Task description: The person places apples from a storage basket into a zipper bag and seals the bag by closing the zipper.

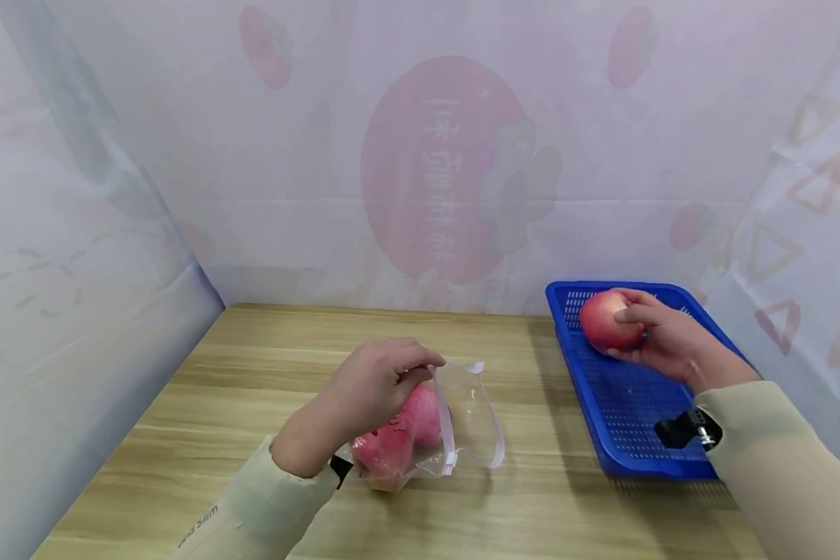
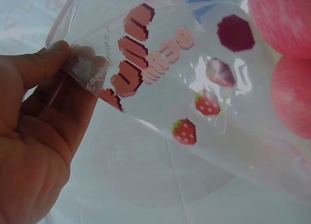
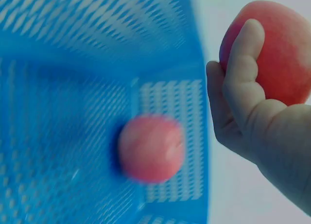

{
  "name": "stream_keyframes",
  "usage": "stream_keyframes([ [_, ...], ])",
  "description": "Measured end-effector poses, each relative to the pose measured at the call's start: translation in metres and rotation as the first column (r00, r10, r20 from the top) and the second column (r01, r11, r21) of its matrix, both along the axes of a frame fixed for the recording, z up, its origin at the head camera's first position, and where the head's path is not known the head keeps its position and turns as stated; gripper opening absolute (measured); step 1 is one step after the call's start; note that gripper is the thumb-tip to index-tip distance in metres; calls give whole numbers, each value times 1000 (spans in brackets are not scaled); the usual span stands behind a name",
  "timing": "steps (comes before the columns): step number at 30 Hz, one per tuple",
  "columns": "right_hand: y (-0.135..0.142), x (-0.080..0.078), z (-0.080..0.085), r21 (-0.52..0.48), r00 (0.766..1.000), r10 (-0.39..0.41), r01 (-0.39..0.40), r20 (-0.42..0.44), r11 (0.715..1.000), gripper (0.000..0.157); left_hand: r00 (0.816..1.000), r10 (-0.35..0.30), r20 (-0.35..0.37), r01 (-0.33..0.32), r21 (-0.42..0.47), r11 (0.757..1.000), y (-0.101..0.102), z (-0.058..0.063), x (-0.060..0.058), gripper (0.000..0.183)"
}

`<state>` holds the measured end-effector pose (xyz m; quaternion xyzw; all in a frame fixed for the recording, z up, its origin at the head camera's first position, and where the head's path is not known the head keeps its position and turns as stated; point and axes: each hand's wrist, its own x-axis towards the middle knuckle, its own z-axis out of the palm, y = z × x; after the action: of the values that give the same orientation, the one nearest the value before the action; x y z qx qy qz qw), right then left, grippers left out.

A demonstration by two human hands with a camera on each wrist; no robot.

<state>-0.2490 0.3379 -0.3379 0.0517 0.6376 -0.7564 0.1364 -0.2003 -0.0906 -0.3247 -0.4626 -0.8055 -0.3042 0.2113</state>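
As I look down in the head view, my right hand (image 1: 661, 338) grasps a red apple (image 1: 605, 323) at the far left corner of the blue basket (image 1: 582, 389), thumb and fingers curled round it. My left hand (image 1: 374, 389), over the bench (image 1: 252, 381), holds the clear bag (image 1: 472, 412) near its mouth; two pink fruits (image 1: 423, 416) lie inside, and the mouth gapes toward the basket. To do this well, I judge, the apple wants an even hold round its sides, without hard squeezing, and a lift well above the basket's rim, since that wall stands between apple and bag. The black mount (image 1: 686, 428) at my right wrist could also catch the basket. A pale printed curtain (image 1: 308, 155) stands behind the bench. In the left wrist view, my thumb and fingers pinch the bag's film, printed with strawberries (image 2: 208, 103); a light, steady pinch should hold it taut, though slack plastic could fold across the mouth and hinder me. In the right wrist view, my thumb lies along the held apple, while a second apple (image 3: 151, 148) sits, blurred, inside the basket near an end wall.
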Motion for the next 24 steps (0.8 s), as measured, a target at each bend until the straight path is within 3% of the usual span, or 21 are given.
stream_keyframes([
  [5,-28,20,23,24,991,92,-90,-92,996,51,1000,2,3,-2,-1,1000,0,0,0,21],
  [9,-56,37,29,50,968,182,-176,-173,983,50,1000,1,-1,-1,-2,1000,0,1,0,22],
  [14,-90,55,25,56,935,289,-284,-204,957,51,1000,5,-9,-5,-5,1000,1,1,-1,22],
  [18,-117,69,16,93,929,328,-316,-173,944,63,1000,10,-13,-10,-8,1000,1,2,0,22],
  [21,-136,78,6,183,935,321,-292,-154,939,71,1000,13,-10,-13,-10,1000,1,2,0,22],
  [24,-153,85,-2,320,936,317,-256,-153,912,71,1000,16,-4,-16,-13,1000,1,2,0,23],
])
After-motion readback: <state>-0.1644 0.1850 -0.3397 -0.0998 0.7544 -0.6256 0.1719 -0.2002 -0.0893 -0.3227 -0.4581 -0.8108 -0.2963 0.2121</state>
